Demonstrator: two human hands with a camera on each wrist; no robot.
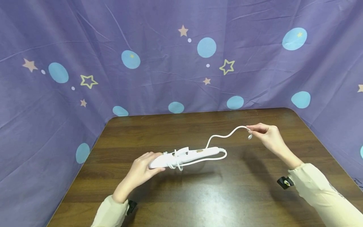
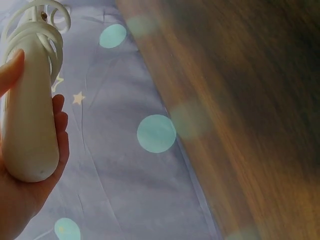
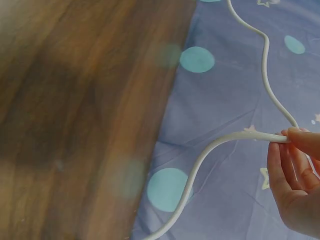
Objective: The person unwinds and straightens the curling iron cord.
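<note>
A white elongated device point(image 1: 195, 154) with a small brownish mark is held above the table, its white cord wound round the part near my left hand point(image 1: 141, 168). That hand grips the rounded end; in the left wrist view the thumb and fingers lie round the device body point(image 2: 31, 115). From the device a length of cord point(image 1: 224, 136) runs up to the right, where my right hand point(image 1: 267, 135) pinches it between thumb and fingertips. The right wrist view shows the pinched cord point(image 3: 220, 140), with another stretch of it rising behind the hand point(image 3: 300, 185).
The brown wooden table point(image 1: 204, 195) lies beneath both hands. A purple curtain point(image 1: 170, 63) with blue dots and stars hangs behind it and along both sides. Dark bands are at both wrists, by the cream sleeves point(image 1: 317, 186).
</note>
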